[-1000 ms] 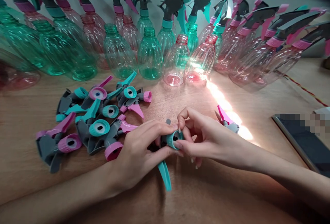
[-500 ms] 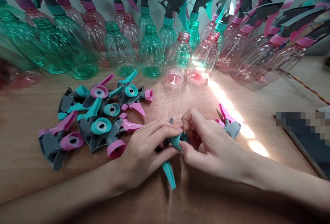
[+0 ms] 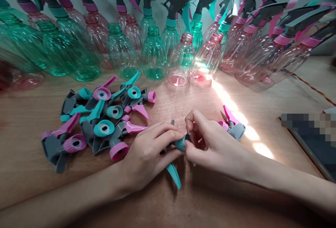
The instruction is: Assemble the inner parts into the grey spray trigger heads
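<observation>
My left hand (image 3: pixel 149 151) is closed around a grey trigger spray head with a teal collar (image 3: pixel 180 144) and a teal trigger (image 3: pixel 174 175) pointing down toward me. The collar's mouth faces right. My right hand (image 3: pixel 210 142) pinches at that mouth, thumb and fingertips against the rim; any small part between them is hidden. Left of my hands lies a pile of loose spray heads, among them one with a teal collar (image 3: pixel 104 128) and one with a pink collar (image 3: pixel 75 143). Behind my right hand rests a grey spray head with a pink trigger (image 3: pixel 236 130).
Behind stand several uncapped bottles, such as a green bottle (image 3: pixel 154 55) and a clear pink-tinted bottle (image 3: pixel 181 62). Bottles with spray heads fitted fill the back, including a pink-collared bottle (image 3: pixel 244 42). At the right edge lies a dark flat device (image 3: pixel 312 144), partly blurred out, near a twisted cord (image 3: pixel 312 88).
The held spray head has tilted slightly, its trigger tip shifting a little up and right. My right fingers have shifted slightly at the collar's mouth.
</observation>
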Demonstrator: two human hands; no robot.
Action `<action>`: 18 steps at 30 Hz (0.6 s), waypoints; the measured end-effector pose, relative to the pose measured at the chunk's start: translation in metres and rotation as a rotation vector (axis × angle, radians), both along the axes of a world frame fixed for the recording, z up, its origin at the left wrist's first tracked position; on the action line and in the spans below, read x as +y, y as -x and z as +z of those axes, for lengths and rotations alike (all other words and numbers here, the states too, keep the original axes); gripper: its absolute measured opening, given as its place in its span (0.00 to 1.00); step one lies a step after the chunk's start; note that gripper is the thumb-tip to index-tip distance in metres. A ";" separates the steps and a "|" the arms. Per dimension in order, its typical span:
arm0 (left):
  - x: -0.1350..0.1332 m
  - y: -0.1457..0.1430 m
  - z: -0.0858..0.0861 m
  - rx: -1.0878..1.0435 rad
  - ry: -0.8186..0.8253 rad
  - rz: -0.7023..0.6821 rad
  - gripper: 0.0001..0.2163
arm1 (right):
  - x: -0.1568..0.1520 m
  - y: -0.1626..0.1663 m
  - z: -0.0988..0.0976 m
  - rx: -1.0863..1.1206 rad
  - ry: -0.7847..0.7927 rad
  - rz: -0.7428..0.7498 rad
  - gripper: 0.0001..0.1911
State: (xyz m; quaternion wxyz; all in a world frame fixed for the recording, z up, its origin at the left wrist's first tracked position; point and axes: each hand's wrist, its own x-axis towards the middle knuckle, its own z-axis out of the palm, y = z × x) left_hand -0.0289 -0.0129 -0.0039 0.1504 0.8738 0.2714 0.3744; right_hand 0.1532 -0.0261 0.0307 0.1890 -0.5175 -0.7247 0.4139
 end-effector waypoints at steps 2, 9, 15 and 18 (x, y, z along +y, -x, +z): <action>0.000 0.000 0.000 0.017 0.024 -0.010 0.05 | 0.000 0.000 0.001 -0.042 -0.047 0.009 0.10; -0.002 -0.001 0.005 0.075 0.073 -0.003 0.03 | -0.007 0.000 0.012 -0.130 -0.111 0.071 0.09; -0.001 0.000 0.003 0.047 0.033 -0.001 0.05 | -0.008 -0.006 0.000 -0.124 -0.169 0.092 0.13; -0.001 0.001 0.004 0.032 0.070 0.005 0.06 | -0.005 -0.010 0.006 -0.067 -0.065 0.123 0.10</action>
